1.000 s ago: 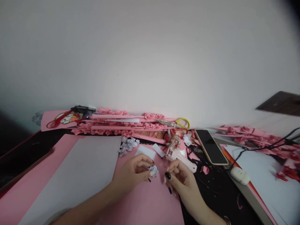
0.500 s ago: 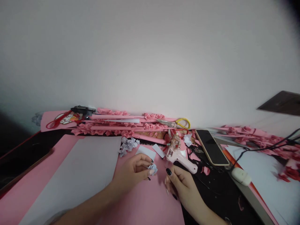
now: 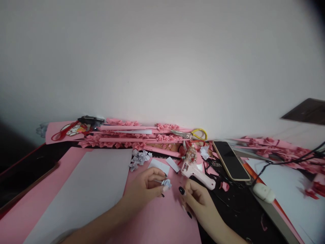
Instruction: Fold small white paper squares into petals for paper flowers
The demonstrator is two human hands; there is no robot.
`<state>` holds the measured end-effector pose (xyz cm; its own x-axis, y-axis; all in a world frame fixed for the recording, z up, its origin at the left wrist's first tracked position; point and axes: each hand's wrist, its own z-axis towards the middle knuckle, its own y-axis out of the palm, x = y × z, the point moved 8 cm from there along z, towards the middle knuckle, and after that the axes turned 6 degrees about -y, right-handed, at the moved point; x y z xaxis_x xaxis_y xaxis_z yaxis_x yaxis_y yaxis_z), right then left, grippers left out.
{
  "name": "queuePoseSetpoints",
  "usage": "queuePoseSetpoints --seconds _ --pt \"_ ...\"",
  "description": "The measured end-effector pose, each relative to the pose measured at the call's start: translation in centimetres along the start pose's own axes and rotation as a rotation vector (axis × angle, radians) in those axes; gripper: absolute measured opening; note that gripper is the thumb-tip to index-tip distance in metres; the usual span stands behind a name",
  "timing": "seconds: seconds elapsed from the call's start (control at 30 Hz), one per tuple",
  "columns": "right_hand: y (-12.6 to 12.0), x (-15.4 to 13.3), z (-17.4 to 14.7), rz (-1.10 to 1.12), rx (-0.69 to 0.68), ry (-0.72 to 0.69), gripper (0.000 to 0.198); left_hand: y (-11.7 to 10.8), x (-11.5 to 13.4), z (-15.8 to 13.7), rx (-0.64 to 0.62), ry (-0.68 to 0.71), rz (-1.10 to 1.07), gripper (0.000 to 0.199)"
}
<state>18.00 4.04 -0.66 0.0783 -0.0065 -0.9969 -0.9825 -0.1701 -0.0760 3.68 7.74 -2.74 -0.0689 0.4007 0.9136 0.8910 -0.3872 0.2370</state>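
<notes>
Pinched between the thumb and fingers of my left hand point(image 3: 149, 186) is a small pale white-blue paper flower point(image 3: 167, 183), above a pink sheet point(image 3: 152, 217). My right hand point(image 3: 196, 200) hovers just to the right, apart from the flower. Its fingers are curled in with the thumb close to the index finger; anything between them is too small to make out. Beyond my right hand lies a pale pink glue gun point(image 3: 201, 176). A cluster of white paper flowers point(image 3: 139, 159) rests past my left hand, near small white paper pieces point(image 3: 158, 166).
Pink paper flower stems point(image 3: 127, 139) run along the wall, with yellow-handled scissors point(image 3: 189, 134) on top. To the right are a phone point(image 3: 231, 161), a white earbud case point(image 3: 264, 192) and black cables point(image 3: 284, 161). A large white sheet point(image 3: 86, 189) lies at left.
The camera view has shifted slightly. The paper flower in my left hand has turned a little, showing more of its side and stem. My right hand stays close by, nearly unmoved.
</notes>
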Motion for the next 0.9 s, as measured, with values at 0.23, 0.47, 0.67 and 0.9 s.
queuePoseSetpoints --seconds 0.23,0.47,0.67,0.9 --pt "0.2 -0.5 -0.1 -0.063 -0.016 -0.032 0.033 0.4 1.2 -0.6 -0.003 0.032 0.103 0.024" --pt "0.3 -1.8 -0.1 -0.143 0.008 -0.144 0.016 1.4 1.5 -1.2 -0.050 0.090 0.219 0.021" --pt "0.9 -2.3 -0.3 -0.277 -0.035 -0.200 0.020 2.2 1.3 -1.5 -0.107 0.095 0.268 0.021" --pt "1.1 -2.3 -0.4 -0.374 -0.055 -0.242 0.019 2.5 1.3 -1.6 -0.125 0.091 0.313 0.022"
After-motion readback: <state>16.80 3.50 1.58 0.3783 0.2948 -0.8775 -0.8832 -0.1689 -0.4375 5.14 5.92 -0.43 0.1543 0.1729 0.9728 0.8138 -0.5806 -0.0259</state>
